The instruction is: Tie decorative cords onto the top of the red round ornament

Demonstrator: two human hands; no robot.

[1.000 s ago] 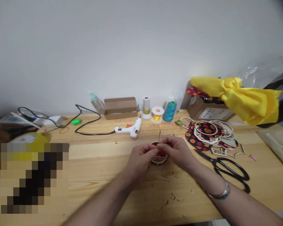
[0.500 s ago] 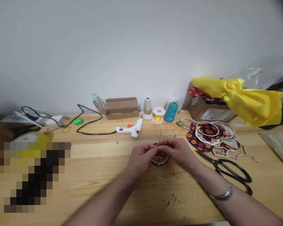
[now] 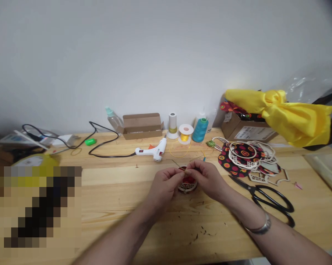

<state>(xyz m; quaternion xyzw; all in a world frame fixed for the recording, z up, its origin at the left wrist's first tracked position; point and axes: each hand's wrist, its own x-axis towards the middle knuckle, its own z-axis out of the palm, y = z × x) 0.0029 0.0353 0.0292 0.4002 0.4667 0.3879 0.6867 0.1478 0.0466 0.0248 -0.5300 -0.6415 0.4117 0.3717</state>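
My left hand (image 3: 165, 183) and my right hand (image 3: 207, 177) meet over a small round ornament (image 3: 187, 184) with a red centre and a pale wooden fretwork rim, which lies on the wooden table (image 3: 122, 206). Both hands pinch closed at the top of the ornament, around a thin yellow-green cord (image 3: 177, 164) that sticks out up and to the left. My fingers hide most of the ornament. My right wrist wears a silver bangle (image 3: 258, 227).
Black scissors (image 3: 268, 200) lie to the right, by a pile of fretwork rings and patterned fabric discs (image 3: 244, 156). A white glue gun (image 3: 154, 151), thread spools (image 3: 199, 129), a small carton (image 3: 141, 126) and a box with yellow cloth (image 3: 282, 112) stand farther back. A blurred patch covers the left.
The free end of the cord has swung from pointing upward to pointing up and left. Both hands stay pinched at the ornament, almost in the same place.
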